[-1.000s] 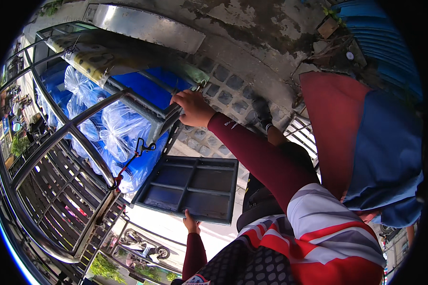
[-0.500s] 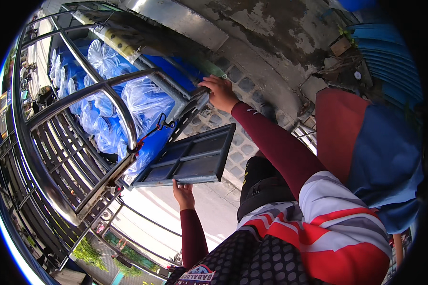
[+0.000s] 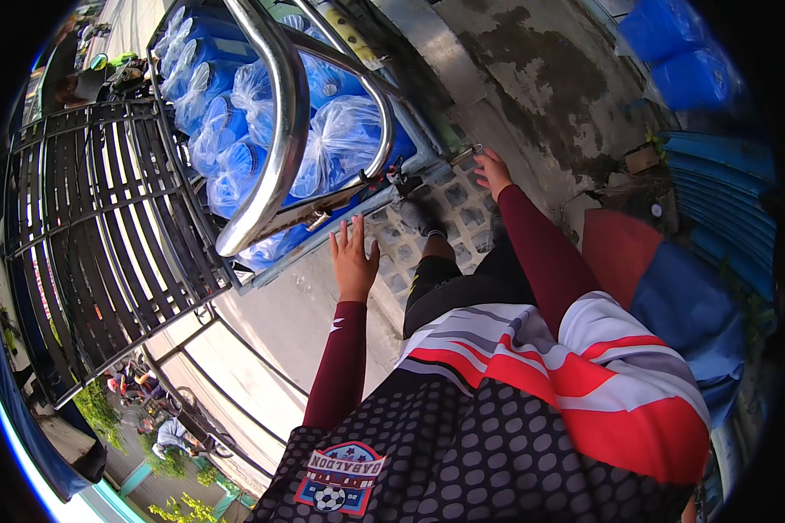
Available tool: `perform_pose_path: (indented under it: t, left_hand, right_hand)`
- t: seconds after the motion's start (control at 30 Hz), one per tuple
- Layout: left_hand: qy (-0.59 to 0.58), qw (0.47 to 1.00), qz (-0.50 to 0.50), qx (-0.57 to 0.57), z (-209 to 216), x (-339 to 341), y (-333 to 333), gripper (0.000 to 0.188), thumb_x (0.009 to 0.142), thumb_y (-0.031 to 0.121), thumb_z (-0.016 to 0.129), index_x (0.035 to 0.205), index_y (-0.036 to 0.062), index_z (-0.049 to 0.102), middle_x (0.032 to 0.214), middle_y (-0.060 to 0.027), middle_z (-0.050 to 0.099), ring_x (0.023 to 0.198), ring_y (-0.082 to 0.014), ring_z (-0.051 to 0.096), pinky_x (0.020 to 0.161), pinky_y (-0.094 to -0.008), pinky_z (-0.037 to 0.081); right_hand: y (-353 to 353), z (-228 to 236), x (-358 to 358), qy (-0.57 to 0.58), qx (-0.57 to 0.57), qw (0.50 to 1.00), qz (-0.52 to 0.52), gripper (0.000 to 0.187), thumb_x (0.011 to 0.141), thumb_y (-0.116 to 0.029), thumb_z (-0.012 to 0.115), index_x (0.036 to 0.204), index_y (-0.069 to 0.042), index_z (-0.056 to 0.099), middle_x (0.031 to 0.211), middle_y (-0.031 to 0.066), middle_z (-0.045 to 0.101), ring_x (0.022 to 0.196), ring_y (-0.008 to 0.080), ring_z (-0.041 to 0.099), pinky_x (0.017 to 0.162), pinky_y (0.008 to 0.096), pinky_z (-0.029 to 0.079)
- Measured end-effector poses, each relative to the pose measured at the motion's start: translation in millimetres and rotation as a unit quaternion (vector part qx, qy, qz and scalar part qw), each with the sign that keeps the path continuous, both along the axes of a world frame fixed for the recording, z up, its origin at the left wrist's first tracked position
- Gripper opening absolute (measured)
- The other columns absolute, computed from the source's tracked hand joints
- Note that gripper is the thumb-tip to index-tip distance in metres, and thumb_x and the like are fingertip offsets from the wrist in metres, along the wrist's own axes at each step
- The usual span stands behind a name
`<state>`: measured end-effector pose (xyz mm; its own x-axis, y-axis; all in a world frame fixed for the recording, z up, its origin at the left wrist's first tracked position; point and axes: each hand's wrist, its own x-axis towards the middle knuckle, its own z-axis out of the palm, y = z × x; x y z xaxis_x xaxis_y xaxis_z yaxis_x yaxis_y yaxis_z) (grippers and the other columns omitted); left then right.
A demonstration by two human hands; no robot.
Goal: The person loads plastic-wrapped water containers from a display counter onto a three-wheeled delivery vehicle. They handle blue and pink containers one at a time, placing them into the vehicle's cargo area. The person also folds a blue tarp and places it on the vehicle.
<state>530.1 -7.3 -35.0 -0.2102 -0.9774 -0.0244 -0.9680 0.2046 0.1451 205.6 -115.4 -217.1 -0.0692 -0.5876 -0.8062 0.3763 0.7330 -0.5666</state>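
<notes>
My left hand [image 3: 354, 261] is open, its fingers spread just off the near edge of a metal-framed cargo bed [image 3: 292, 264]. Out to the right, my right hand [image 3: 494, 172] has its fingers apart beside a small metal latch [image 3: 469, 152] at the bed's corner; whether a fingertip touches it I cannot tell. Inside the bed stand several blue water jugs [image 3: 227, 122] with clear plastic bags over them. A thick chrome rail [image 3: 292, 113] curves over the jugs. Where the rail meets the near edge, a small hook [image 3: 320, 216] shows.
A slatted dark metal rack [image 3: 96, 235] lies to the left of the bed. Paving blocks [image 3: 453, 205] and concrete are underfoot. At the right hang a red and blue cloth [image 3: 672, 296] and blue corrugated sheeting [image 3: 720, 209]. People with bicycles [image 3: 183, 427] are at the lower left.
The framed panel my left hand was supporting has swung up against the bed, and that hand has come off it. My right hand has moved right, off the corner. My view has shifted.
</notes>
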Motion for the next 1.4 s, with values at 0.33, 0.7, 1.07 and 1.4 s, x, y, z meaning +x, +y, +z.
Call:
perform_pose_path:
  t: [0.33, 0.7, 1.07, 1.4]
  left_hand:
    - [0.027, 0.990, -0.121, 0.060, -30.9, 84.5, -76.8, 0.036, 0.083, 0.023, 0.068, 0.118, 0.0154, 0.066, 0.103, -0.0079, 0.072, 0.092, -0.0285, 0.070, 0.078, -0.0445, 0.054]
    - [0.031, 0.969, -0.109, 0.221, -1.9, 82.0, -114.0, 0.032, 0.081, 0.025, 0.069, 0.111, 0.0144, 0.069, 0.088, -0.0173, 0.071, 0.083, -0.0382, 0.070, 0.071, -0.0488, 0.055]
    - [0.042, 0.959, -0.054, 0.275, 6.7, 97.0, -113.5, 0.038, 0.077, 0.029, 0.077, 0.111, 0.0140, 0.069, 0.090, -0.0169, 0.072, 0.086, -0.0363, 0.070, 0.076, -0.0473, 0.056]
    - [0.047, 0.969, -0.059, 0.236, 6.9, 89.2, -100.5, 0.045, 0.082, 0.034, 0.075, 0.121, 0.0138, 0.067, 0.100, -0.0132, 0.073, 0.090, -0.0333, 0.070, 0.078, -0.0447, 0.055]
  right_hand:
    - [-16.0, -7.2, -11.2, -0.021, -0.042, 0.998, -0.033, 0.066, 0.092, -0.031, 0.063, 0.152, -0.016, 0.042, 0.138, 0.0057, 0.056, 0.123, 0.0268, 0.054, 0.099, 0.0431, 0.043]
    - [-19.7, -59.4, -18.4, 0.099, -0.037, 0.993, -0.055, 0.049, 0.098, -0.039, 0.051, 0.144, -0.021, 0.051, 0.132, 0.0015, 0.060, 0.116, 0.0197, 0.060, 0.080, 0.0314, 0.046]
    - [-41.0, -78.4, 25.3, 0.259, -0.017, 0.958, 0.122, 0.035, 0.091, -0.032, 0.062, 0.115, -0.008, 0.069, 0.094, 0.0061, 0.072, 0.075, 0.0193, 0.070, 0.054, 0.0347, 0.049]
    - [11.5, -75.4, 24.3, 0.049, 0.004, 0.999, -0.023, 0.043, 0.094, -0.024, 0.054, 0.136, -0.018, 0.060, 0.110, 0.0037, 0.071, 0.084, 0.0205, 0.070, 0.071, 0.0377, 0.050]
